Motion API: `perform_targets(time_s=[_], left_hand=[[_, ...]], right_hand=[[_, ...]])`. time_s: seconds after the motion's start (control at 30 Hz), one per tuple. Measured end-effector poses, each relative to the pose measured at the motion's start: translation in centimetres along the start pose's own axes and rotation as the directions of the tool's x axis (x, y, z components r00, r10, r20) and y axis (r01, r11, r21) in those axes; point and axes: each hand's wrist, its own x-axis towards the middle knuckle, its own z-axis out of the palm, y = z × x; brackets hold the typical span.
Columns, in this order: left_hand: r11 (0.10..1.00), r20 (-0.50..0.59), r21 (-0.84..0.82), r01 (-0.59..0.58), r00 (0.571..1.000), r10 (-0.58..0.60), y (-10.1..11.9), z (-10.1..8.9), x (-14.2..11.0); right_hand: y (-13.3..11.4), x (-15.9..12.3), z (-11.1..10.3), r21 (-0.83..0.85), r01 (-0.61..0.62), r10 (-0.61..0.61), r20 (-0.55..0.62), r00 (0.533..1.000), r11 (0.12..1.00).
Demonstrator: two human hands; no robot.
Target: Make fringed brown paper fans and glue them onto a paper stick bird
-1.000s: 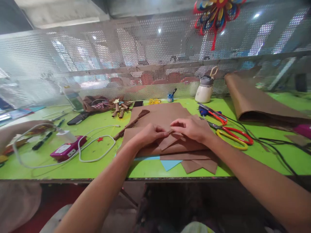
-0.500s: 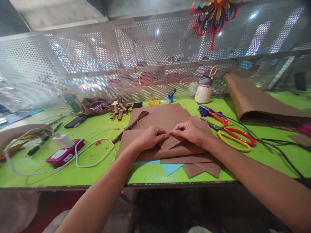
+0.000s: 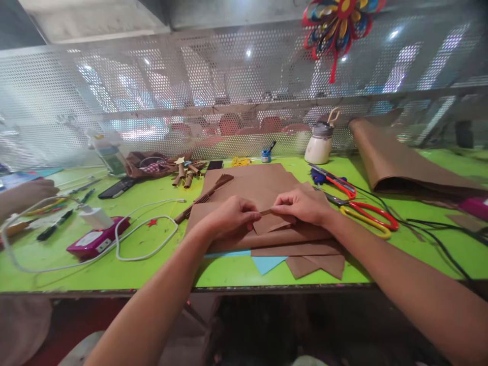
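Note:
Between the fingertips of both hands runs a thin strip of brown paper [image 3: 266, 211], perhaps a rolled edge. My left hand [image 3: 234, 216] pinches its left end, and my right hand [image 3: 297, 206] pinches the right end. Beneath them lie stacked sheets of brown paper [image 3: 251, 178], with a smaller pointed piece directly under the fingers. A light blue sheet [image 3: 269, 264] pokes out at the front of the stack. To the left of my left hand, a bundle of thin brown paper strips [image 3: 208, 197] rests slantwise on the paper.
Right of the stack lie red-and-yellow-handled scissors [image 3: 371, 216] and a second red-handled pair [image 3: 339, 184]. A white bottle [image 3: 319, 145] and a folded brown sheet [image 3: 404, 162] stand behind. Leftward are a purple power strip [image 3: 95, 241], a white cable [image 3: 118, 244] and another person's hand [image 3: 32, 197].
My fingertips have drawn slightly apart, so more of the thin brown strip shows between them. At the far left, the other person's hand has moved left and back.

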Motion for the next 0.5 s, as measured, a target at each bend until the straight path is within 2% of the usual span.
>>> perform_targets(time_s=[0.13, 0.33, 0.5], left_hand=[[1.000, -0.003, 0.002, 0.004, 1.000, -0.004, -0.2, 0.1, -0.1], [0.999, 0.022, -0.011, -0.032, 0.999, 0.032, 0.1, -0.1, -0.2], [0.998, 0.032, -0.050, -0.036, 0.999, 0.038, 0.2, -0.3, -0.2]], right_hand=[[0.7, -0.1, -0.7, 0.190, -0.057, 0.038, 0.105, 0.994, 0.980], [0.8, -0.3, -1.7, 0.306, -0.147, 0.043, 0.322, 0.946, 0.941], [0.6, -0.4, -1.8, 0.374, -0.201, 0.048, 0.381, 0.923, 0.906]])
